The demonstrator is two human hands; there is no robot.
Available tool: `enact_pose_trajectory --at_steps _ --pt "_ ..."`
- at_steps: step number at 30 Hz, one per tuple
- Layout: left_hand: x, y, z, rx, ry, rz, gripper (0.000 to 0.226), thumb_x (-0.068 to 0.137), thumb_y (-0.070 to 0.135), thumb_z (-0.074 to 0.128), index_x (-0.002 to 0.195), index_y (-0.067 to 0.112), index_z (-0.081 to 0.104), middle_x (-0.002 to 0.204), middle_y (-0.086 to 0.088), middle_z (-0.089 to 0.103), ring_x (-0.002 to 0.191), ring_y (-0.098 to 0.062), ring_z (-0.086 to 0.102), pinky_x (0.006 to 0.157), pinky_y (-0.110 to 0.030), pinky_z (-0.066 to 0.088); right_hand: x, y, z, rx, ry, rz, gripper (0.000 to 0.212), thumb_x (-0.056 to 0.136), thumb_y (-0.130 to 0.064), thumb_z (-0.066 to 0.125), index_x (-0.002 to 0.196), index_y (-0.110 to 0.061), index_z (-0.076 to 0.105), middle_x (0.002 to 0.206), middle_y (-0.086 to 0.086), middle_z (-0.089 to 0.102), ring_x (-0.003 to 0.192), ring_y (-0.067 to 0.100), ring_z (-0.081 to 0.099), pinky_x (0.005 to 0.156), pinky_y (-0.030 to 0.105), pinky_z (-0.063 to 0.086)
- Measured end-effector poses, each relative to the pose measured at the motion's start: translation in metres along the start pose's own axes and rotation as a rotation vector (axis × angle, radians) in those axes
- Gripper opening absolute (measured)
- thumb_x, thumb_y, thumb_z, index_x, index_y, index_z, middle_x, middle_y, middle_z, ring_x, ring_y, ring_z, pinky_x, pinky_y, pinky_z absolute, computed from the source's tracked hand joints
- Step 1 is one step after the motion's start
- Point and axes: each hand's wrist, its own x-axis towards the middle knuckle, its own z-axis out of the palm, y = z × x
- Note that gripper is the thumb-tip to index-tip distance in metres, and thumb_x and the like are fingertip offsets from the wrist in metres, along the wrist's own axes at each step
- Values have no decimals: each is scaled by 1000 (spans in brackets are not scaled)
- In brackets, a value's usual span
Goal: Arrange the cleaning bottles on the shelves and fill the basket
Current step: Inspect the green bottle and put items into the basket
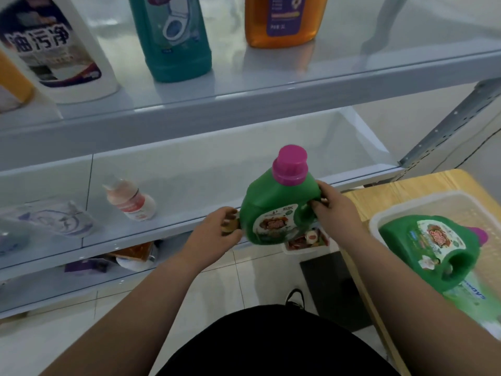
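- While my right grip (334,206) curls through its handle, the green bottle (273,210) hangs upright over the middle shelf's front lip, pink cap up, flowered label toward me.
- My left grip (217,234) curls at its lower left edge; whether it clasps the bottle I cannot tell.
- Right, a twin bottle (431,248) lies in the white basket (379,218) on the bench (406,185).
- Beyond, the middle shelf (217,172) shows bare surface right of a small pale bottle (130,199).

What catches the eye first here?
The green plastic detergent jug with a pink cap, upright mid-frame, the right hand gripping its handle. A matching green jug lies sideways in the translucent white basket at right. Above, a white bottle, a teal bottle and an amber bottle stand on the shelf.
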Motion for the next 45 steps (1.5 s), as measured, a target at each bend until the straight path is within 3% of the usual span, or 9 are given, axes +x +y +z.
enact_pose_trajectory --at_steps 5,12,19,28,31,35,37,41,45 --pt "37 -3 19 394 10 33 56 88 23 63 142 14 53 137 -8 55 125 -26 52 111 -38 41 55 0 -20 17 17 -44 44 100 -17 60 125 -53 57 90 -35 62 81 -18 58 63 12 41" --pt "84 0 53 844 -171 8 81 87 41 58 159 23 25 166 -12 20 153 -36 17 123 -51 22 130 10 -31 3 0 -89 43 101 -16 57 142 -31 56 105 -10 62 93 15 58 65 10 36" --pt "92 6 72 899 -189 -119 89 89 50 57 161 31 9 169 -7 8 155 -37 5 122 -58 18 171 11 -32 -11 -24 -140 38 100 -12 57 136 -26 59 104 -9 60 87 13 56 56 -4 37" --pt "87 7 73 875 -183 -108 87 93 43 57 162 31 5 170 -5 2 156 -35 -1 123 -58 15 172 22 -19 42 -5 -95 41 103 -14 50 139 -35 55 103 -17 59 89 9 58 64 4 34" --pt "86 3 70 873 -202 -89 90 92 40 57 162 32 0 170 -4 -1 156 -35 -3 124 -57 13 165 24 -19 43 -44 -61 50 103 -23 53 147 -43 42 117 -13 61 99 10 57 72 9 40" --pt "84 -2 65 891 -255 -24 90 93 39 54 163 29 -3 170 -7 -5 156 -38 -5 124 -58 11 131 32 -19 -64 -71 79 71 99 -36 61 161 -33 27 154 1 50 133 23 54 103 38 47" --pt "81 -2 61 890 -292 15 86 94 39 52 163 26 1 170 -8 -3 156 -39 -2 124 -57 12 101 39 -15 -126 -40 133 68 98 -37 63 159 -27 33 154 6 50 136 25 52 106 40 45" --pt "77 6 55 863 -329 232 75 95 40 51 161 24 19 165 -7 23 152 -36 18 122 -50 22 39 42 -9 -328 -153 180 37 100 -31 56 136 -27 62 130 4 68 114 23 63 89 32 47" --pt "65 21 66 770 -391 447 66 94 41 50 155 21 35 146 -2 48 138 -25 38 114 -42 36 -31 39 -6 -485 -260 204 30 101 -34 54 128 -27 66 117 0 70 101 21 65 81 33 52"
